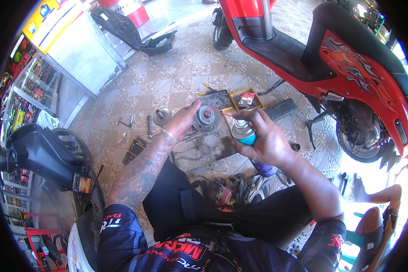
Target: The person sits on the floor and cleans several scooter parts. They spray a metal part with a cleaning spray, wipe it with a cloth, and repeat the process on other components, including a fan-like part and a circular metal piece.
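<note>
My left hand (184, 119), at the end of a tattooed forearm with a bracelet, holds up a round metal scooter pulley (206, 119) with a raised hub and holes around its flange. My fingers grip its left edge. In my right hand (269, 139) is a spray can (243, 132) with a silver top and teal body. The index finger lies over its nozzle, from which a thin red straw points left at the hub. Whether spray is coming out, I cannot tell. Left of the pulley, a metal disc with a shaft (162, 116) rests on the floor.
A black tray of small parts (218, 97) and a yellow-edged box (257, 100) lie beyond my hands. A T-handle wrench (126, 122) is on the tiles. A red scooter (299, 68) stands at right, a dark scooter (50, 154) at left. Another person (371, 226) sits at lower right.
</note>
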`<control>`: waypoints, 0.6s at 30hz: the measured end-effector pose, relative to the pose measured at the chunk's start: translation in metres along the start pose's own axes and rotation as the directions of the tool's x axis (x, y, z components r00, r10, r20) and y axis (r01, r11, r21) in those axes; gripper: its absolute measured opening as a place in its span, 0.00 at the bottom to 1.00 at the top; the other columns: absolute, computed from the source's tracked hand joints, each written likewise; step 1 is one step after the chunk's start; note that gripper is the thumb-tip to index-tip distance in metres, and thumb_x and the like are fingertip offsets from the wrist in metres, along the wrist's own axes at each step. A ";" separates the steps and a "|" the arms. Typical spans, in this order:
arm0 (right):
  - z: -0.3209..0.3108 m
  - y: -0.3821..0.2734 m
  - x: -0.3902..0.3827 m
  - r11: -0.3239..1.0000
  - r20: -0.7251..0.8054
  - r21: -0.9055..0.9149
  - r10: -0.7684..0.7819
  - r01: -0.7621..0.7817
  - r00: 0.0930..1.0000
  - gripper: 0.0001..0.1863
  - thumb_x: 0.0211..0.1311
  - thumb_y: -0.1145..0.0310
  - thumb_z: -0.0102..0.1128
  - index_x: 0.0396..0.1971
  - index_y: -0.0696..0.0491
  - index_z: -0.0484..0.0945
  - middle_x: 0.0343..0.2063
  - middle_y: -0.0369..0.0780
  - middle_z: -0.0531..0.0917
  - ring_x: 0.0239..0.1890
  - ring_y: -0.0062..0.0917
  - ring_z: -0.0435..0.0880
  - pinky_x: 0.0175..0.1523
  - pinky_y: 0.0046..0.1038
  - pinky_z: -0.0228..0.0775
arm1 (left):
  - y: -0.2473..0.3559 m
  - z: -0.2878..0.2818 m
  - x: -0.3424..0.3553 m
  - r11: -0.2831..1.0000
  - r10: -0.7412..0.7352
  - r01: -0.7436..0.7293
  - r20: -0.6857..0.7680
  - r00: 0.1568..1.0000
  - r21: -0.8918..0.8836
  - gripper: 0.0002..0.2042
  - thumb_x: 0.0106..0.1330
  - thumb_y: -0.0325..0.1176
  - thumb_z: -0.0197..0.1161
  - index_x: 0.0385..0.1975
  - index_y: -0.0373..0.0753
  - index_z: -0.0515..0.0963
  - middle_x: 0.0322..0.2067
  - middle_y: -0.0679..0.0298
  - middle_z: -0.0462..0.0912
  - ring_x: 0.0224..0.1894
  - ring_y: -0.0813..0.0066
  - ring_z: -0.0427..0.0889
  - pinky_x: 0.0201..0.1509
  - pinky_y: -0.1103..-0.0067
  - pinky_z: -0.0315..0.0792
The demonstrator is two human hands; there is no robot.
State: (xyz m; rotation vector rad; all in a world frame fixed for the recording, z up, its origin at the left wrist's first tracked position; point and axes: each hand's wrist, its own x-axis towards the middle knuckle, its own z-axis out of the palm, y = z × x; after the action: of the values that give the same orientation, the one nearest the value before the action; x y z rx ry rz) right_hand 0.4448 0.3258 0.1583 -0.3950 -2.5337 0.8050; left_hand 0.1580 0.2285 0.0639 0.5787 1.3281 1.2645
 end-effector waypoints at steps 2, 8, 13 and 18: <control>0.000 -0.002 -0.001 1.000 0.009 0.019 -0.024 0.024 1.000 0.33 0.55 0.60 0.78 0.59 0.51 0.74 0.51 0.47 0.80 0.52 0.47 0.86 0.54 0.42 0.81 | -0.001 0.001 0.001 0.999 -0.036 0.035 -0.069 0.997 -0.014 0.29 0.83 0.58 0.46 0.61 0.37 0.78 0.50 0.64 0.87 0.51 0.76 0.87 0.56 0.73 0.81; -0.008 -0.005 -0.005 0.999 0.084 -0.012 -0.051 0.052 0.995 0.32 0.54 0.60 0.78 0.59 0.49 0.75 0.49 0.47 0.80 0.50 0.49 0.86 0.52 0.43 0.81 | 0.002 -0.001 0.000 0.999 -0.044 0.042 -0.090 0.995 -0.017 0.28 0.85 0.53 0.44 0.64 0.32 0.74 0.54 0.58 0.85 0.57 0.71 0.84 0.65 0.69 0.77; -0.014 -0.002 -0.008 0.996 0.139 -0.075 0.047 -0.037 0.989 0.32 0.55 0.60 0.77 0.59 0.47 0.75 0.50 0.48 0.80 0.52 0.50 0.85 0.53 0.44 0.80 | 0.004 0.002 -0.002 0.999 -0.041 0.044 -0.099 0.994 0.032 0.28 0.85 0.53 0.44 0.64 0.33 0.74 0.55 0.59 0.85 0.57 0.72 0.84 0.65 0.69 0.77; -0.013 0.008 -0.004 0.992 0.102 -0.098 0.084 -0.074 0.991 0.32 0.56 0.59 0.76 0.61 0.47 0.75 0.53 0.48 0.80 0.54 0.51 0.84 0.55 0.44 0.80 | 0.006 0.005 -0.004 0.998 -0.057 0.061 -0.102 0.993 0.033 0.28 0.85 0.54 0.43 0.65 0.33 0.74 0.55 0.60 0.85 0.58 0.72 0.84 0.65 0.69 0.77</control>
State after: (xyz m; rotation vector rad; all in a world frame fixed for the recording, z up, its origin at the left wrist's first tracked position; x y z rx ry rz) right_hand 0.4556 0.3371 0.1615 -0.4989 -2.6769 0.7561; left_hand 0.1617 0.2286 0.0720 0.5027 1.4442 1.2367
